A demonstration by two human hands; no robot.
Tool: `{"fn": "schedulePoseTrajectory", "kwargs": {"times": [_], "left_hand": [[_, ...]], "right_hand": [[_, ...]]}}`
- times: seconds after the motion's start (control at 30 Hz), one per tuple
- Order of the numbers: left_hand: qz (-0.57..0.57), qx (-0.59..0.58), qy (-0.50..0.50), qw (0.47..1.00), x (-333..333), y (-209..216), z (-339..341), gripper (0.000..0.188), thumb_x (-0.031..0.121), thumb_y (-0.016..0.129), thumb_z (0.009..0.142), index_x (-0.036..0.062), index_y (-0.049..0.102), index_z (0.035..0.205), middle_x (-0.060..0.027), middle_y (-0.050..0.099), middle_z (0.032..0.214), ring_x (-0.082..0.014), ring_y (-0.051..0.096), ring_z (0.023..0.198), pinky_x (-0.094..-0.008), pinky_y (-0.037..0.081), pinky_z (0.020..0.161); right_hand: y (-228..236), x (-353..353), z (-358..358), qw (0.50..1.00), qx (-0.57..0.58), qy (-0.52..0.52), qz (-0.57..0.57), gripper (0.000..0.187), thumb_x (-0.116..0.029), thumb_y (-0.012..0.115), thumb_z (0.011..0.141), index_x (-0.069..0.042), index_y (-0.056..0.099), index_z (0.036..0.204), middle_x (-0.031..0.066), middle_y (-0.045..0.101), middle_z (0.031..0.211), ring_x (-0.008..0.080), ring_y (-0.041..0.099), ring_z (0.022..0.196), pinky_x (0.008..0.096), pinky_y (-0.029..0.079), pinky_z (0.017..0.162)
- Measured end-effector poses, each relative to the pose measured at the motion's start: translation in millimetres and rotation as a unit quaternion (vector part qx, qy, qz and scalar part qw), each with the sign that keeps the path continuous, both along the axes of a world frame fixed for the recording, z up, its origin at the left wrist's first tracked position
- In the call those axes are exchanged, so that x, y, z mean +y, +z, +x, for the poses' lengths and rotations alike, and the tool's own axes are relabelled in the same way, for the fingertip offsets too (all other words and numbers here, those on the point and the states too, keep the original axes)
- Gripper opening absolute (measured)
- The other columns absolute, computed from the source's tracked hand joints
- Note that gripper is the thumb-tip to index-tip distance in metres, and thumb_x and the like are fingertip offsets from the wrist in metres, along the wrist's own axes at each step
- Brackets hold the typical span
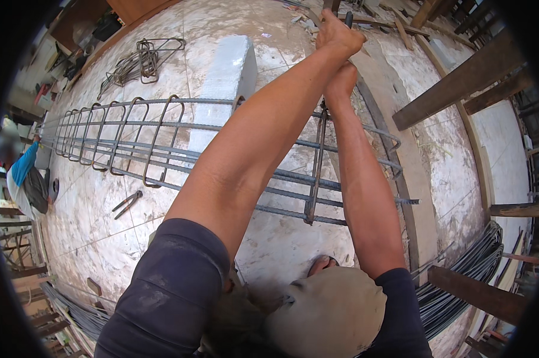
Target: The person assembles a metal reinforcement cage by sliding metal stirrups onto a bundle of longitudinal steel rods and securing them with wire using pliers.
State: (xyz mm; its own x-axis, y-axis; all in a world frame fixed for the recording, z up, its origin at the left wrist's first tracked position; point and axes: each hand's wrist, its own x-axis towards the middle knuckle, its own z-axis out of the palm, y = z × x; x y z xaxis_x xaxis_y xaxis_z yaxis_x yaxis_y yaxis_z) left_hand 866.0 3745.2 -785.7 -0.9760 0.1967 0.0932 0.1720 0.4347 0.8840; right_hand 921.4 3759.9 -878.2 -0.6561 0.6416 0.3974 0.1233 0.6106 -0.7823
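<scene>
A long cage of ribbed steel bars [210, 156] with rectangular stirrups runs from the far left to the right, under my forearms. Both arms stretch forward past its right end. My left hand [336, 39] is closed beyond the cage; a short dark rod-like piece [348, 19] sticks up beside its fingers, and what it grips is unclear. Just below, close to the left wrist, is my right hand [342, 83]; its fingers are hidden. Nearest to it is a stirrup [318, 161] standing across the bars, with a dark knot at its top corner.
A white block [231, 65] lies under the cage. Loose stirrups [144, 59] are piled behind it, and pincers [127, 204] lie on the tiled floor. Another person in a blue sleeve [24, 167] is at the far left end. Timber posts [460, 83] and coiled wire [466, 274] flank the right.
</scene>
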Motion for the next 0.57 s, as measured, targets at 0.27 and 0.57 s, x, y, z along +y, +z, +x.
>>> {"fn": "schedulePoseTrajectory", "kwargs": {"times": [0.27, 0.57], "left_hand": [[0.1, -0.024, -0.118, 0.988, -34, 0, -6, 0.085, 0.032, 0.077, 0.085, 0.0023, 0.028, 0.147, -0.0312, 0.051, 0.137, -0.0487, 0.051, 0.129, -0.0477, 0.043, 0.109], [0.269, 0.103, 0.04, 0.957, -7, 23, 80, 0.061, 0.022, 0.08, 0.083, 0.0056, 0.047, 0.131, -0.0265, 0.061, 0.122, -0.0457, 0.059, 0.116, -0.0528, 0.043, 0.103]], "right_hand": [[-10, -15, -5, 0.994, 0.077, 0.047, 0.06, 0.033, -0.031, 0.078, 0.082, 0.001, 0.075, 0.089, 0.025, 0.074, 0.087, 0.0437, 0.073, 0.089, 0.0493, 0.056, 0.074], [-30, -21, -7, 0.971, 0.2, 0.106, -0.077, 0.055, -0.034, 0.073, 0.095, -0.006, 0.059, 0.141, 0.0193, 0.063, 0.137, 0.0199, 0.059, 0.127, 0.0379, 0.042, 0.108]]}}
